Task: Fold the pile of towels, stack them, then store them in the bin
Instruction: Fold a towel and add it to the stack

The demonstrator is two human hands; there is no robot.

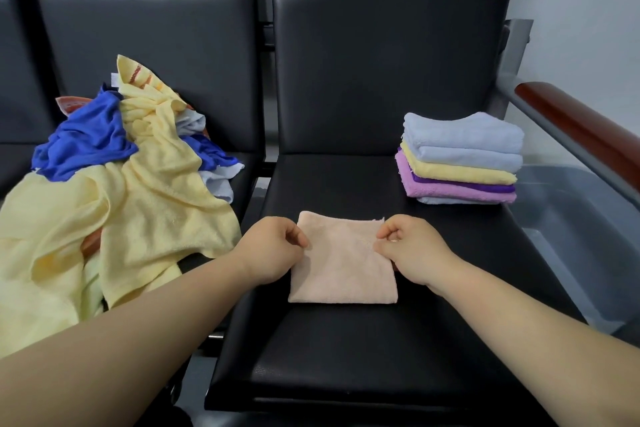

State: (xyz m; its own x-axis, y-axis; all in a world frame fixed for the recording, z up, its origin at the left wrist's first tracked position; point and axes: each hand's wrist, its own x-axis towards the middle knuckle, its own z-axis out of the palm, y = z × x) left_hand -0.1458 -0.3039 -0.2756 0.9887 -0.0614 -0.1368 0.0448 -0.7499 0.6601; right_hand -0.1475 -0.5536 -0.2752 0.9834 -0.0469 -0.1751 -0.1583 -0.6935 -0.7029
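Folded peach towel (343,270) flat on seat (346,350). Its 9 o'clock edge: left hand (273,250) pinches. 3 o'clock edge: right hand (412,250) pinches. Towel stack (460,159) at 2 o'clock, loose pile (114,191) at 9, bin (568,229) at 3.

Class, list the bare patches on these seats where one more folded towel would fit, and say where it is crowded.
Free: right seat behind the peach towel, bordered by backrest and folded stack; also its front strip before the towel. Crowded: left seat, under the unfolded pile.
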